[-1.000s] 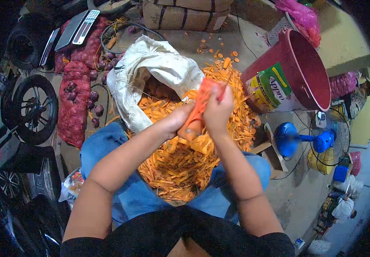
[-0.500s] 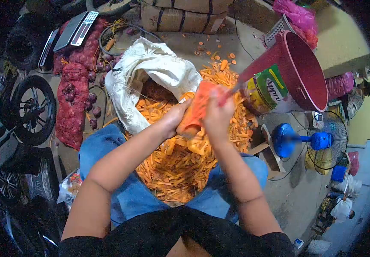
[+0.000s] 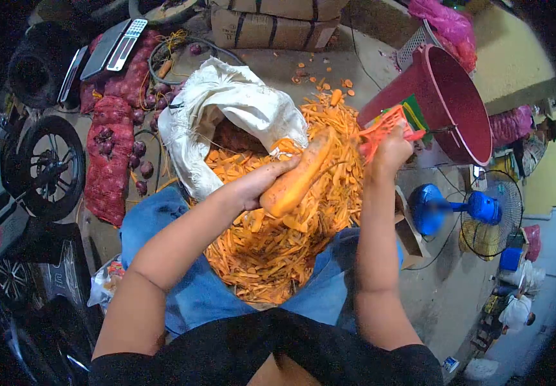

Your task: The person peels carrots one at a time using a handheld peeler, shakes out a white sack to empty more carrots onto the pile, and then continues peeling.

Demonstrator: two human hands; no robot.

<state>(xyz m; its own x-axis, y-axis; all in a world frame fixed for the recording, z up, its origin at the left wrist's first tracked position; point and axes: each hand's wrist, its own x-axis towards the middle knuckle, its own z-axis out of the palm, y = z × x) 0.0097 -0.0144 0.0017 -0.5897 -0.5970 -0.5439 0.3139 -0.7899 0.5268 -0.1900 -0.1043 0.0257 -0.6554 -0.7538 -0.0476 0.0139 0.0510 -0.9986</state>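
My left hand (image 3: 262, 183) is closed round the lower side of a thick carrot (image 3: 298, 175), tilted up to the right. Its lower end is bright orange; darker, rougher skin shows higher up. In my right hand (image 3: 392, 153), closed and raised to the right, is a red-orange slotted peeler (image 3: 381, 128), blurred and apart from the carrot. A dark narrow part sticks out to its right, before the bucket. Beneath both hands, a large heap of carrot peelings (image 3: 252, 257) fills the space between my legs. The white woven sack (image 3: 185, 151) lies open just beyond my left hand.
A dark red bucket (image 3: 400, 80) leans at the right, with a blue fan (image 3: 484, 207) nearer me. Net bags of red onions (image 3: 106, 174) lie left, beside a scale (image 3: 107, 48). Cardboard boxes (image 3: 278, 32) stand at the back; a motorcycle wheel (image 3: 49, 157) is far left.
My right hand has swung right and up with the peeler, off the carrot and toward the bucket. The carrot, covered by the peeler before, now shows bare; my left hand stays nearly in place.
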